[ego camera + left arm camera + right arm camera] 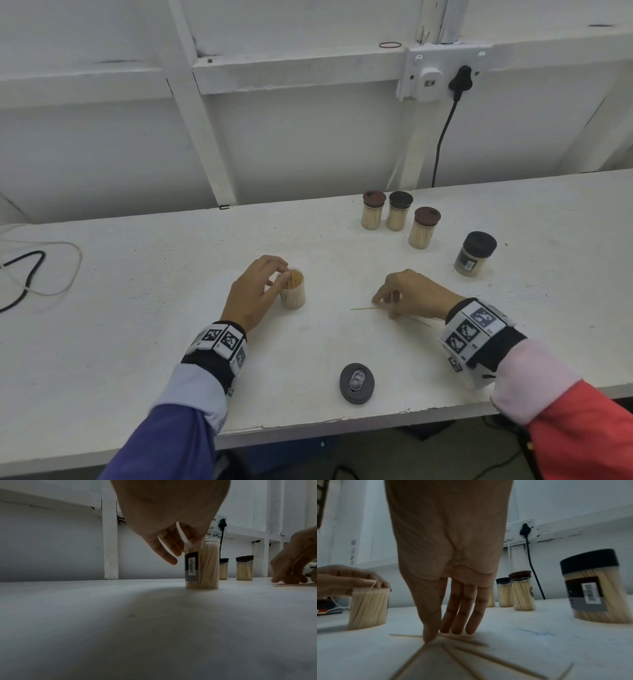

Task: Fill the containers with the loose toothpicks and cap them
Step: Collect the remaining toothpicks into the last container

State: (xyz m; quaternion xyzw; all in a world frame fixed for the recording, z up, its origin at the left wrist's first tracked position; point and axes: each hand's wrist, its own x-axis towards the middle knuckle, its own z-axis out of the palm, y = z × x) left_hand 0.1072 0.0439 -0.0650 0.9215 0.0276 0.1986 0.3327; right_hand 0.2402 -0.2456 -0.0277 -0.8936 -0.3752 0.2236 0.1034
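Our left hand (255,291) pinches single toothpick (374,583) over mouth of open clear plastic container packed with pale wooden toothpicks (293,289), feeding it in. Our right hand (409,294), fingers straight, presses on loose toothpicks (458,654) lying on white table (137,308), likely gathering them. Grey round cap (356,383) waits near front edge, within reach for capping.

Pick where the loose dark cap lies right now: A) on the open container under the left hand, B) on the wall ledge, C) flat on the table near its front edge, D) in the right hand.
C: the dark cap lies flat on the table near its front edge, apart from both hands and from the open container.
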